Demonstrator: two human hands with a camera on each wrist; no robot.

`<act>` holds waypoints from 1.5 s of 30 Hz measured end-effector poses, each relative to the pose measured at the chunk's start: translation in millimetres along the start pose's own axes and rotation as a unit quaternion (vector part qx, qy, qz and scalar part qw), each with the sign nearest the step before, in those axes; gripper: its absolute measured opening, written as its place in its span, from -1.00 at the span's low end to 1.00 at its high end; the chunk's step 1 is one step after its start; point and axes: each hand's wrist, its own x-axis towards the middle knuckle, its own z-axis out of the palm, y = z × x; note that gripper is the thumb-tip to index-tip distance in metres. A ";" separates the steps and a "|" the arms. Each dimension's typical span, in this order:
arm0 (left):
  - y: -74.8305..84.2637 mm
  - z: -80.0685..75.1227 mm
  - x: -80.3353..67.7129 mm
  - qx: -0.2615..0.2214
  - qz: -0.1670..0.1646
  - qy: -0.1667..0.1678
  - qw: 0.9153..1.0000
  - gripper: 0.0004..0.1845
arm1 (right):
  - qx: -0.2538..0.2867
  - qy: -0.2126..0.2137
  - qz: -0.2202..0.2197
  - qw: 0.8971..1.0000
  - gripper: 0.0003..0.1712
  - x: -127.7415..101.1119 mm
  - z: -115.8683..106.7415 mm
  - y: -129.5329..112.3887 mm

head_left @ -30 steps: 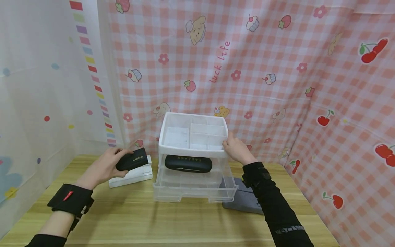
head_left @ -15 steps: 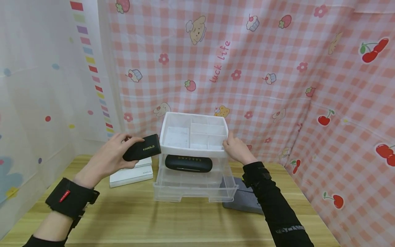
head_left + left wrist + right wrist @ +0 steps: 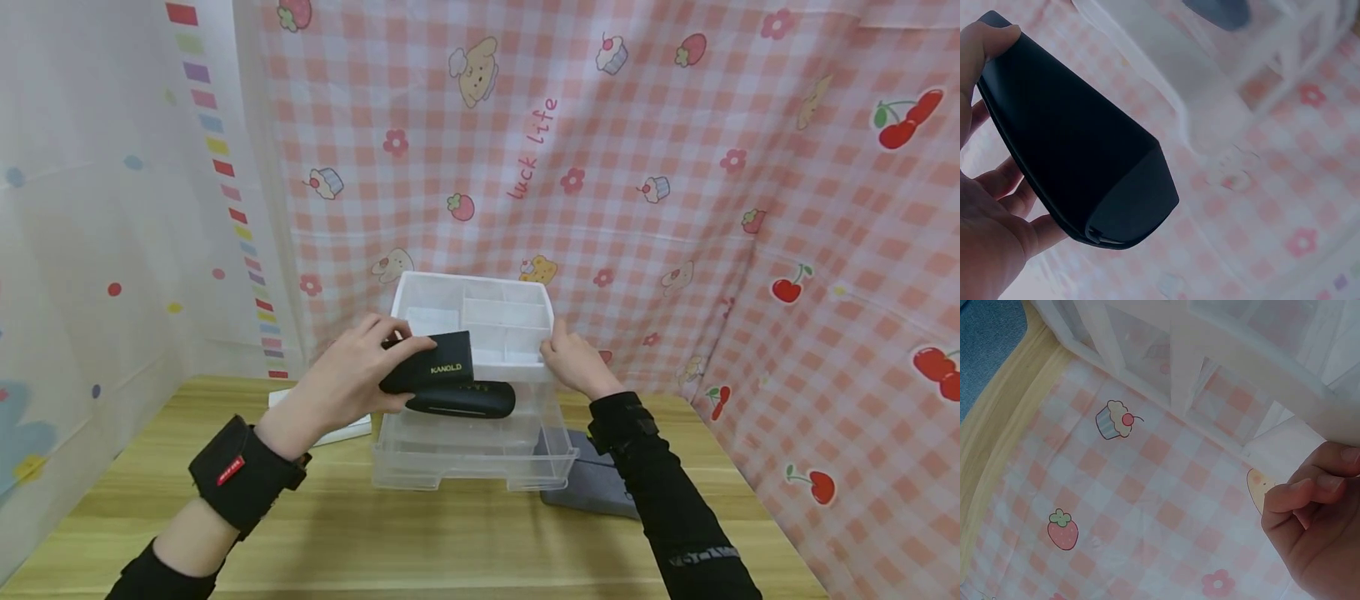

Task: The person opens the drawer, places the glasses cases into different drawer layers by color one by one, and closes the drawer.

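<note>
My left hand [image 3: 351, 371] grips a black glasses case [image 3: 442, 358] with gold lettering, thumb on top and fingers beneath. In the left wrist view the case [image 3: 1079, 137] shows a folded, angular end. It is held over the pulled-out clear drawer [image 3: 472, 471] of a white drawer organizer [image 3: 510, 371], and overlaps a second, rounded black glasses case [image 3: 487, 402] inside. My right hand [image 3: 577, 362] holds the organizer's upper right front corner; in the right wrist view its curled fingers [image 3: 1329, 484] lie at the white frame [image 3: 1254, 356].
A white box [image 3: 345, 432] lies left of the organizer, partly hidden behind my left hand. To the right, a grey pouch [image 3: 588, 492] lies partly under my right forearm. Checked cloth [image 3: 637, 125] stands behind the wooden table [image 3: 337, 542]. The organizer's top has divided compartments [image 3: 502, 312].
My left hand has carried the black glasses case up from above the white box and rightward to the front of the organizer. My right hand has stayed at the organizer's corner.
</note>
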 end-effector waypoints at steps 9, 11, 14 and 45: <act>23.0 15.5 20.2 -0.007 0.032 -0.021 0.999 -0.32 | 0.000 0.000 0.002 1.000 -0.51 -1.6 -1.2 -2.9; 26.7 19.9 22.3 -0.007 0.040 -0.030 0.999 -0.33 | -0.001 0.001 0.002 1.000 -0.51 -1.8 -1.0 -3.2; 32.5 25.8 24.6 -0.004 0.058 -0.046 0.997 -0.33 | -0.002 0.003 0.002 1.000 -0.50 -1.7 -0.3 -3.7; 37.8 68.0 15.6 -0.062 0.068 -0.194 0.977 -0.44 | -0.008 0.008 -0.003 1.000 -0.51 0.7 1.2 0.1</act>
